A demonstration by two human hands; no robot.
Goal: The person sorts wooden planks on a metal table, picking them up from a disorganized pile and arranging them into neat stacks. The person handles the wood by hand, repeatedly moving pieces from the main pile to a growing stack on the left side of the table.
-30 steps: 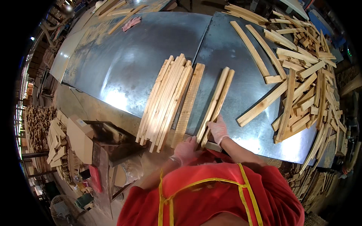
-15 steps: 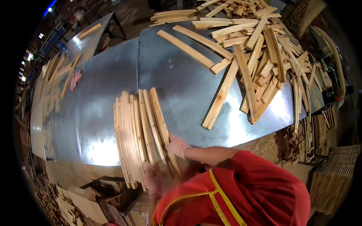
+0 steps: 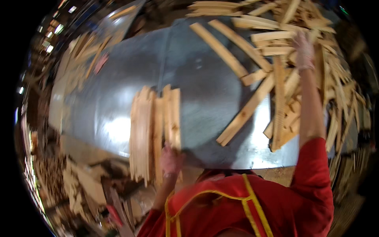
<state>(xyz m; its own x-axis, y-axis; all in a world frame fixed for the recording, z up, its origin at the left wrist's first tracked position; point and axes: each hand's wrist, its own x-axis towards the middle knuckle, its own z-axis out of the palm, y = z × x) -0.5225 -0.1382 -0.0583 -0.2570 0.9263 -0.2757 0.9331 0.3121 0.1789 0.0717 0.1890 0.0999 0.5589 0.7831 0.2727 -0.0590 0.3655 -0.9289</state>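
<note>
A row of curved wooden slats [image 3: 144, 134] lies side by side across the near edge of the metal tabletop. My left hand [image 3: 172, 160], in a pinkish work glove, is closed on the near part of a wooden slat [image 3: 172, 118] at the right side of that row. Stretched far forward, my right hand [image 3: 303, 51], gloved too, is over the heap of loose slats [image 3: 292, 85] at the right. Its fingers look extended over the slats, somewhat blurred; no slat is lifted in it.
The grey metal tabletop [image 3: 213, 98] has two loose slats lying slantwise near its far side. A pink glove [image 3: 101, 63] rests at the left. More slats are stacked at the far edge [image 3: 213, 8]. Wood offcuts [image 3: 81, 181] fill the floor area at the lower left.
My right hand has left the slat row and reached forward and right to the heap. The slats on the row's right side now sit closer together. The view has shifted.
</note>
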